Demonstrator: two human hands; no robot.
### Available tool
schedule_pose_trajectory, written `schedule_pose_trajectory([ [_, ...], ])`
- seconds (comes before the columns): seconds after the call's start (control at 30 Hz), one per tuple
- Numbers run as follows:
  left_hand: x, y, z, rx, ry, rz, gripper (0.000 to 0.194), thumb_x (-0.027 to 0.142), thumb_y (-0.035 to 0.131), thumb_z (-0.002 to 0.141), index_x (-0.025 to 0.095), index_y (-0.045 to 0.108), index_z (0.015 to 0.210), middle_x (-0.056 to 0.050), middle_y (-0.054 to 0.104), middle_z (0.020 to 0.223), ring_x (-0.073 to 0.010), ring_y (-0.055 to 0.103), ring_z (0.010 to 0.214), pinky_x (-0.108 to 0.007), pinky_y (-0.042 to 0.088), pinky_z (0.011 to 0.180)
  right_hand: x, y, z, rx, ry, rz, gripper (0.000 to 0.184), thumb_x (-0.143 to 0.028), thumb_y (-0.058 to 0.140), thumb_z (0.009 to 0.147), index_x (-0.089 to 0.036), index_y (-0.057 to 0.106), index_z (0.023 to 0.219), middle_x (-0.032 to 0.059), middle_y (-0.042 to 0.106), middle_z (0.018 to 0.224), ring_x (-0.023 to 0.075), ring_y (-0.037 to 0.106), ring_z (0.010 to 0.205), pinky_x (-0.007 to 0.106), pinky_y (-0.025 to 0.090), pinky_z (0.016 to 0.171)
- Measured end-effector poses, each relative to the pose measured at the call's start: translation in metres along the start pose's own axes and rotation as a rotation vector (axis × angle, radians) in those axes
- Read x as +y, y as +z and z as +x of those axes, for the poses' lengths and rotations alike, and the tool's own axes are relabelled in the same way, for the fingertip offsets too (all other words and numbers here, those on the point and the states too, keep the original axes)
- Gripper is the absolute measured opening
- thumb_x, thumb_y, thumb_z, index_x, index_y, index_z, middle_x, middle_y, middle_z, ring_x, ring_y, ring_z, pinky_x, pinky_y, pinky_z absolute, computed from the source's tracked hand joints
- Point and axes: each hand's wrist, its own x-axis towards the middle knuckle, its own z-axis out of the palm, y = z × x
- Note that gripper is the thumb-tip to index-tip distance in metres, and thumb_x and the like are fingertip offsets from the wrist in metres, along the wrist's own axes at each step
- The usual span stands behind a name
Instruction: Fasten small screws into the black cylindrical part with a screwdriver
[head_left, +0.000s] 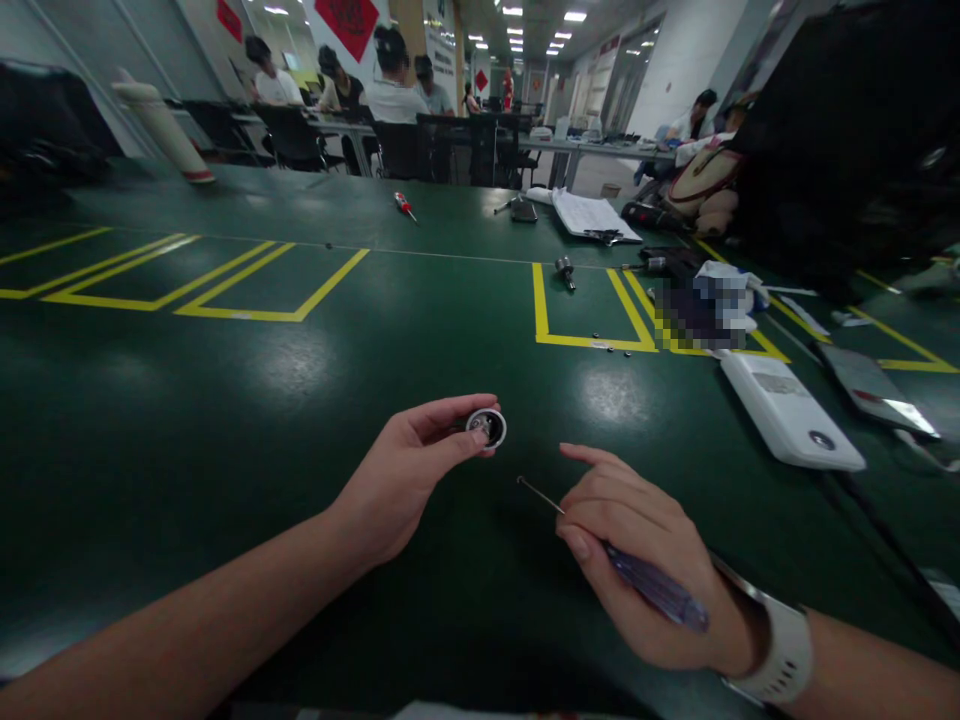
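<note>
Over the green table, the right hand's grip wraps one purple-handled screwdriver, likely light, stiff, best held by its handle. The left hand's grip pinches one round housing, probably rigid, slightly slick, best taken around its outer wall. Three tiny dark parts lie beyond.

Open-plan office, rowed desks.
</note>
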Motion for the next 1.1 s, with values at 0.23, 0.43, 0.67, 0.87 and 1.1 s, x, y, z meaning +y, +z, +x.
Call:
schedule_pose_trajectory([
  [0.23,-0.002,0.003,-0.004,-0.038,0.084,0.226,0.034,0.016,0.064,0.068,0.019,0.065,0.102,-0.004,0.068,0.101,-0.0176,0.062,0.093,-0.031,0.047,0.087,-0.009,-0.004,0.006,0.124,-0.129,-0.064,0.018,-0.006,0.048,0.076,-0.014,0.058,0.088,0.0057,0.064,0.073,0.0165,0.061,0.070,0.049,0.046,0.090],
  [0.43,-0.002,0.008,-0.008,-0.050,0.119,0.291,0.031,0.017,0.064,0.067,0.018,0.067,0.098,-0.005,0.069,0.099,-0.0190,0.063,0.090,-0.032,0.049,0.083,-0.004,0.003,0.006,0.061,-0.105,-0.125,0.016,-0.007,0.052,0.077,-0.015,0.058,0.090,0.0051,0.065,0.080,0.0159,0.061,0.078,0.047,0.045,0.093],
  [0.67,-0.004,0.008,-0.008,-0.048,0.133,0.317,0.027,0.018,0.063,0.068,0.018,0.068,0.095,-0.004,0.070,0.094,-0.0180,0.064,0.084,-0.031,0.050,0.080,-0.005,0.004,0.008,0.030,-0.103,-0.167,0.014,-0.007,0.053,0.079,-0.014,0.058,0.090,0.0051,0.065,0.081,0.0154,0.060,0.079,0.046,0.044,0.094],
  [0.87,-0.005,0.009,-0.007,-0.021,0.122,0.285,0.022,0.017,0.063,0.068,0.017,0.069,0.089,-0.004,0.071,0.085,-0.0172,0.065,0.078,-0.029,0.052,0.076,-0.007,0.005,0.009,0.016,-0.108,-0.184,0.013,-0.010,0.050,0.082,-0.014,0.059,0.089,0.0047,0.065,0.079,0.0151,0.060,0.076,0.046,0.044,0.093],
  [1.1,-0.005,0.009,-0.006,-0.001,0.109,0.268,0.020,0.017,0.064,0.066,0.017,0.070,0.085,-0.003,0.071,0.083,-0.0175,0.066,0.076,-0.030,0.053,0.075,-0.011,0.006,0.010,0.003,-0.101,-0.194,0.013,-0.009,0.050,0.081,-0.015,0.059,0.089,0.0047,0.065,0.078,0.0156,0.060,0.074,0.045,0.045,0.092],
])
